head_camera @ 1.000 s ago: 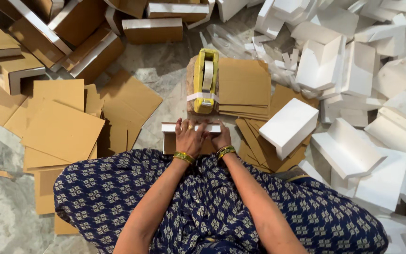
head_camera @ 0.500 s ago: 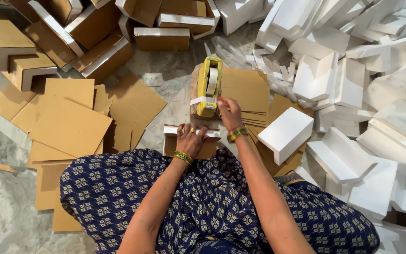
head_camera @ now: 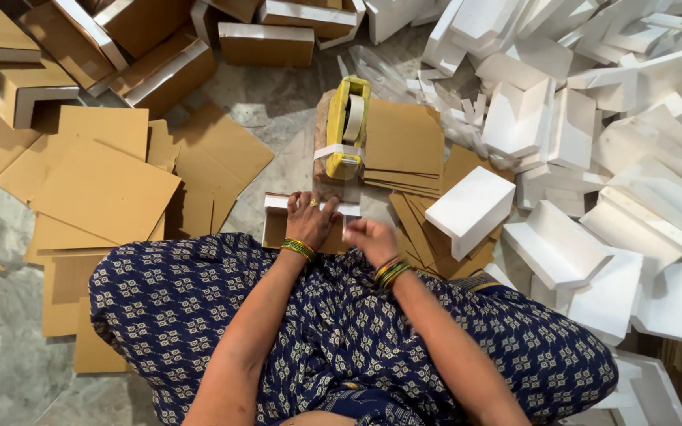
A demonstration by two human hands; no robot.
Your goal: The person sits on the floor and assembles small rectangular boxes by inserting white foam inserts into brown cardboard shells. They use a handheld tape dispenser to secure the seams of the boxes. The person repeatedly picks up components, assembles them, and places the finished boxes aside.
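Observation:
A small brown cardboard box (head_camera: 278, 225) with white edges lies on the floor just in front of my knees. My left hand (head_camera: 311, 221) rests on top of it and holds it down, fingers spread over the lid. My right hand (head_camera: 369, 238) hovers at the box's right end, blurred, with its fingers curled; whether anything is in it is not visible. A yellow tape dispenser (head_camera: 346, 126) with a roll of pale tape stands just beyond the box, and a loose strip of tape hangs across its front.
Flat brown cardboard sheets (head_camera: 104, 189) lie to the left and a stack (head_camera: 404, 142) sits beside the dispenser. Folded brown boxes (head_camera: 266, 43) are piled at the back. White box parts (head_camera: 562, 134) heap up on the right, and my blue patterned dress (head_camera: 341, 331) covers my lap.
My right hand went from the box up to the tape dispenser and has come back down to the box's right end. My left hand stayed on the box.

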